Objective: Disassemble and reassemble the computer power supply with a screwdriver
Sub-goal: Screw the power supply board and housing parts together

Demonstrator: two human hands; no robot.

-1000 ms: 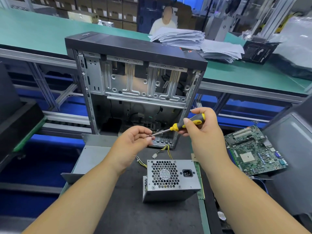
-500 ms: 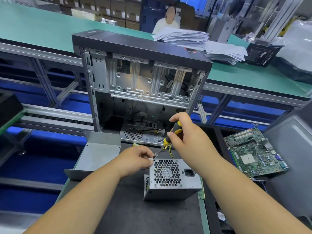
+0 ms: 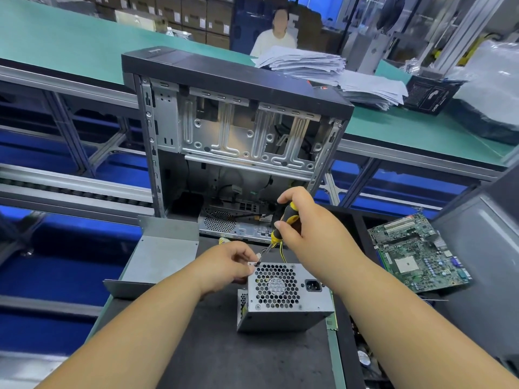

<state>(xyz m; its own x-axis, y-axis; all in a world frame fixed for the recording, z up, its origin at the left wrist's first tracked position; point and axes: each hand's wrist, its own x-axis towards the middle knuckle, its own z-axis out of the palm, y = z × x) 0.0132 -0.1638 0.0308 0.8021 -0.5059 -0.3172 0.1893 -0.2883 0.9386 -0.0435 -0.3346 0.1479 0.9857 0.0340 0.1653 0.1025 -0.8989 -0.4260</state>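
Note:
A grey metal power supply (image 3: 283,299) with a honeycomb fan grille and a black socket stands on the dark mat (image 3: 224,355) in front of me. My right hand (image 3: 311,234) grips a yellow-and-black screwdriver (image 3: 282,223), whose tip rests at the supply's top left corner. My left hand (image 3: 227,265) pinches something small at that same corner, right at the tip; what it holds is too small to tell. Yellow wires (image 3: 282,252) trail from behind the supply.
An open computer case (image 3: 238,130) stands upright behind the supply. A grey metal side panel (image 3: 160,256) lies at the left, a green motherboard (image 3: 418,251) at the right. Stacked papers (image 3: 331,71) sit on the green bench, with a person seated beyond.
Both hands have come down from mid-air to the power supply. The screwdriver swung from near horizontal to steeply tilted, tip now at the top left corner.

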